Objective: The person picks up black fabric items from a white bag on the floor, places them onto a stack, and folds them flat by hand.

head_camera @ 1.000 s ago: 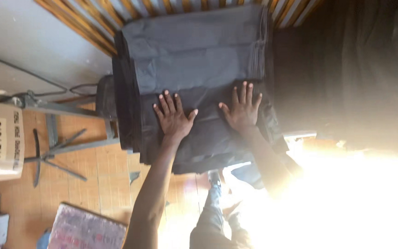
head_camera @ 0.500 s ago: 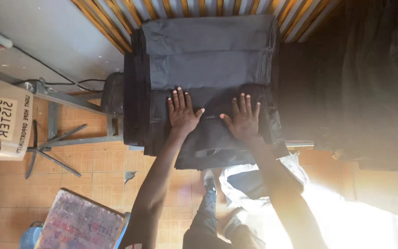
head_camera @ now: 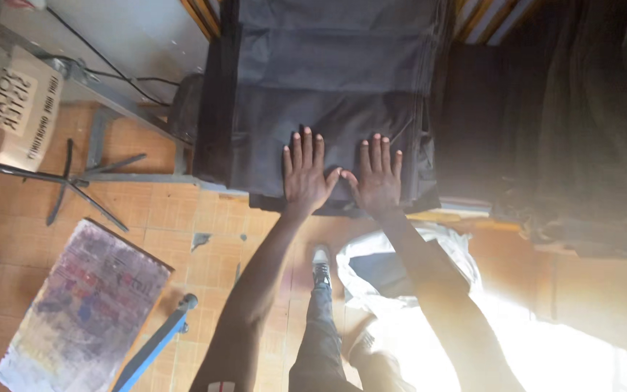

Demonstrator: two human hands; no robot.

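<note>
From my remote seat the head view looks straight down on a tabletop point(head_camera: 219, 156) almost wholly covered by a stack of dark grey folded fabric point(head_camera: 328, 80), which runs from the far edge to the near edge and hangs a little over the left side. A horizontal fold line crosses the cloth near the far edge. To the right of the stack, a heap of darker cloth point(head_camera: 582, 123) fills that side of the view, well lit at its lower part by strong glare that washes out the bottom right corner.

Below the tabletop's near edge lies an orange tiled floor point(head_camera: 175, 218). On it, toward the left, rests a worn, paint-stained board point(head_camera: 85, 308), tilted, with a blue bar point(head_camera: 157, 341) just beside its lower right corner. A brown cardboard sign point(head_camera: 16, 105) leans at the far left, next to a grey metal stand point(head_camera: 88, 170) with thin legs.

I see both hands pressed flat on the fabric at the near edge of the tabletop, side by side, thumbs almost touching. The left hand point(head_camera: 305, 174) has its grip open, fingers spread and palm down on the cloth, holding nothing. The right hand point(head_camera: 377, 178) is the same: open, fingers extended toward the far edge, flat on the cloth. Between the forearms, a dark trouser leg and a grey shoe point(head_camera: 321, 265) show on the tiles.
</note>
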